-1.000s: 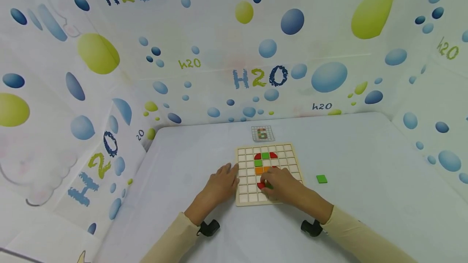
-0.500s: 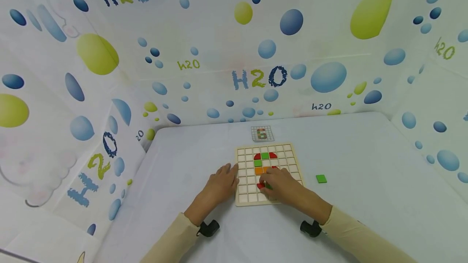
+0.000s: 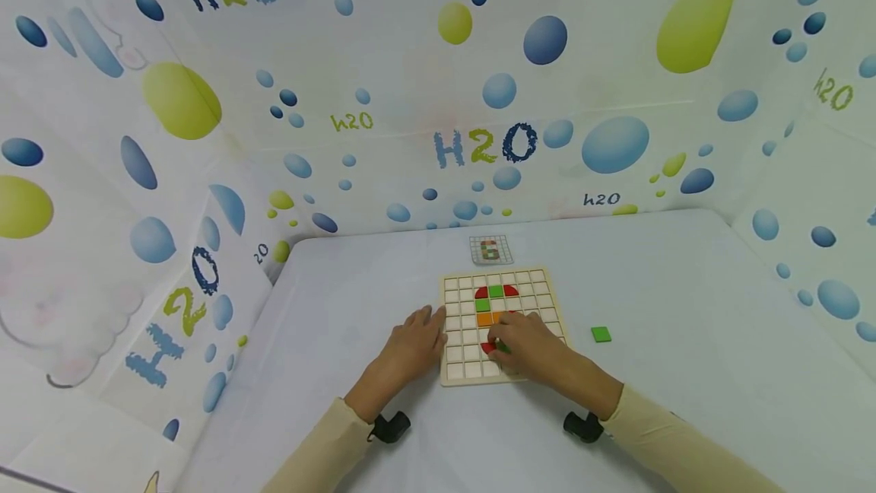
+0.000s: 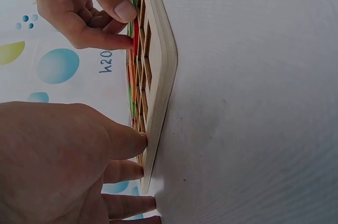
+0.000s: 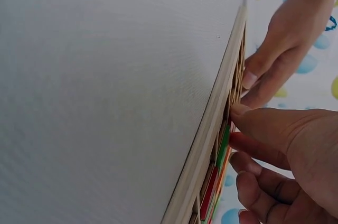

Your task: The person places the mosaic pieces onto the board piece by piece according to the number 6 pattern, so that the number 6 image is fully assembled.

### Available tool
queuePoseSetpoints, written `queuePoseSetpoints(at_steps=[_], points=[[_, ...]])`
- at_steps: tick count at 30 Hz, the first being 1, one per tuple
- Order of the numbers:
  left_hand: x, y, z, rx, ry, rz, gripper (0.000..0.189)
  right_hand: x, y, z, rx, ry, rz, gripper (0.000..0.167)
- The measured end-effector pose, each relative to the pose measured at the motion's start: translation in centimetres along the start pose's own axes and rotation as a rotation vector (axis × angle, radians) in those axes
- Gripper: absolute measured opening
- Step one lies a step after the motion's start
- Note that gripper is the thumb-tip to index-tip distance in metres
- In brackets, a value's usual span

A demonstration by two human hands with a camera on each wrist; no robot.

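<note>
A square wooden grid board [image 3: 479,382] lies on the white table, with red, green and orange tiles set in its cells. My right hand [image 3: 530,348] is over the lower middle of the board. Its thumb and index finger pinch a red tile [image 3: 487,347] with a curved side, at the board's surface, as the left wrist view also shows. Beside it a green tile [image 3: 503,346] is partly covered by the fingers. My left hand [image 3: 411,345] rests with extended fingers against the board's left edge, some fingertips on the rim.
One loose green square tile [image 3: 601,335] lies right of the board. Behind the board is a small gridded pattern card [image 3: 490,250] showing a coloured figure. A white sheet printed with drops and lettering [image 3: 411,59] rises behind the table and at its sides.
Hardly anything differs. My right fingers shift very slightly at the red tile, while my left hand and the board stay in place.
</note>
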State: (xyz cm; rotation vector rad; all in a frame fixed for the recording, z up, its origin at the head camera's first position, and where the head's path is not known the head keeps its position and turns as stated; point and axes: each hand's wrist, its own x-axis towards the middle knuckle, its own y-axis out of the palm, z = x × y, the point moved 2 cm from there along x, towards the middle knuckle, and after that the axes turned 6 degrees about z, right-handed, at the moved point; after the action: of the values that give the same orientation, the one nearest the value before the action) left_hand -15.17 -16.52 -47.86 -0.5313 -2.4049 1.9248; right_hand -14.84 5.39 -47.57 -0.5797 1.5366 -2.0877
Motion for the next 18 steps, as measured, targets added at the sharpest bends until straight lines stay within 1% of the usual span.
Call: queuePoseSetpoints(at_steps=[5, 10, 13, 18], points=[[0.1, 0.1, 0.0, 0.008, -0.004, 0.008, 0.056, -0.2, -0.3, -0.4, 0.027, 0.028, 0.01, 0.023], [0.2, 0.2, 0.1, 0.01, 0.002, 0.003, 0.056, -0.7, -1.4, -1.4, 0.038, 0.053, 0.001, 0.023], [0.2, 0.2, 0.1, 0.011, 0.005, 0.0, 0.056, -1.2, -2.4, -2.3, 0.018, 0.073, -0.014, 0.026], [0.0, 0.0, -0.1, 0.012, 0.007, -0.003, 0.055, -2.3, -4.2, -4.7, 0.034, 0.147, -0.02, 0.034]])
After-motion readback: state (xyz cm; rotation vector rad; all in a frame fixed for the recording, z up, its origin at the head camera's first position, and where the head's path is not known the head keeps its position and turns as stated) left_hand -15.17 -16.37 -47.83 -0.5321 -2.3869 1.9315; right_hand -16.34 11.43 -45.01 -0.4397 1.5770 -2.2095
